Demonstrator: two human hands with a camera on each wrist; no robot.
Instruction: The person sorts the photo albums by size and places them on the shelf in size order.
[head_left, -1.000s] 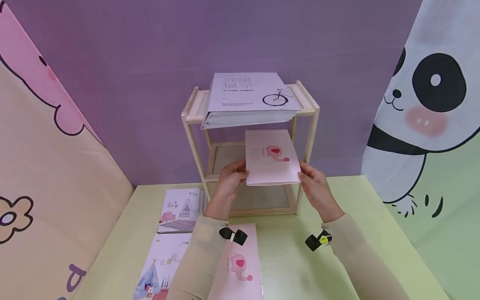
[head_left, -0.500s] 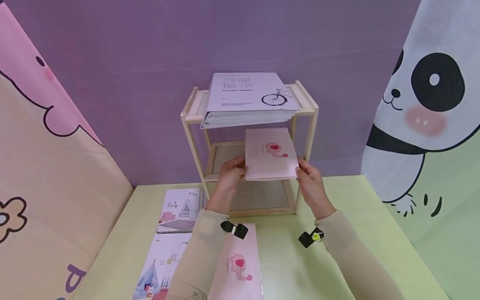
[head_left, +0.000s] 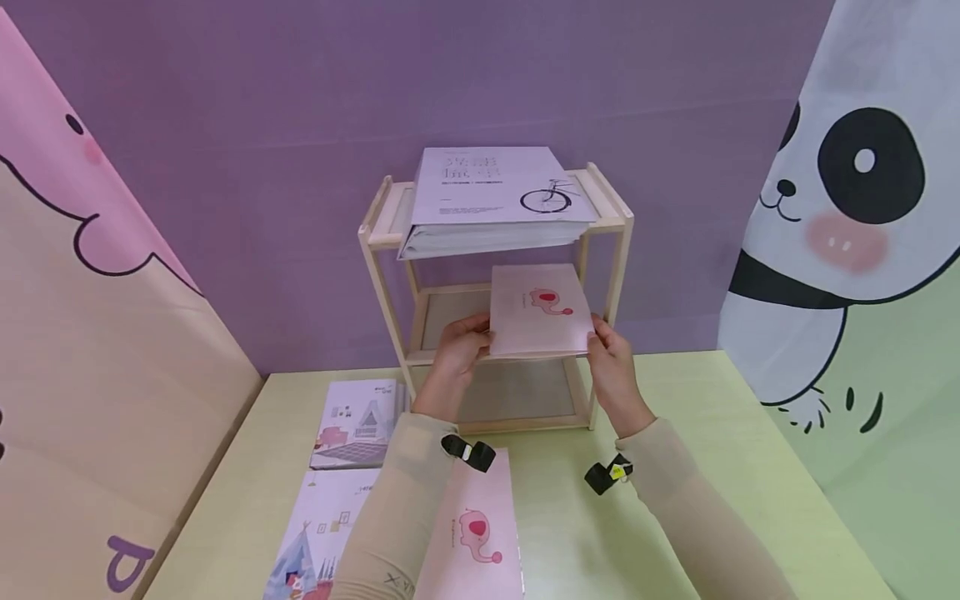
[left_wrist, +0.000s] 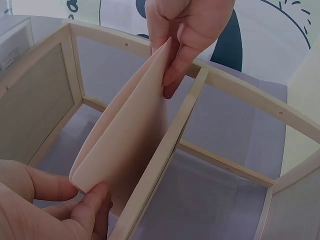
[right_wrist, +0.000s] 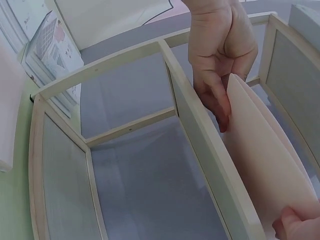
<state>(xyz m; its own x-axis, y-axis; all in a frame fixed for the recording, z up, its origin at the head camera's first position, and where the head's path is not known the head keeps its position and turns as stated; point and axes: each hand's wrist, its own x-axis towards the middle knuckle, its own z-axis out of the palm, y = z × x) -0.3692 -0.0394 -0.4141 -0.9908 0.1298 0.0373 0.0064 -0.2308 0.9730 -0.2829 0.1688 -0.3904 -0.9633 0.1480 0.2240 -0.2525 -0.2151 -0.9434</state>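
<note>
Both hands hold a thin pink notebook (head_left: pixel 538 312) with a red elephant on its cover. My left hand (head_left: pixel 456 362) pinches its near left corner, thumb on top. My right hand (head_left: pixel 615 367) pinches the near right corner in the same way. Around the notebook stands a small wooden rack (head_left: pixel 615 279) with three levels. The notebook lies flat, partly inside the rack's middle opening, close over the middle shelf (head_left: pixel 446 321). In the left wrist view the notebook's layers (left_wrist: pixel 122 127) gape a little along one edge, near a wooden rail (left_wrist: pixel 165 155).
A thick stack of white books (head_left: pixel 495 187) with a bicycle cover overhangs the rack's top front. On the table (head_left: pixel 697 467), a second pink elephant notebook (head_left: pixel 476 533) lies before the rack. Illustrated books (head_left: pixel 356 423) sit at the left, one with a tent picture (head_left: pixel 322 533).
Both hands have moved the pink notebook slightly farther into the rack and lower toward the middle shelf. My right forearm has shifted left. The camera view has turned slightly.
</note>
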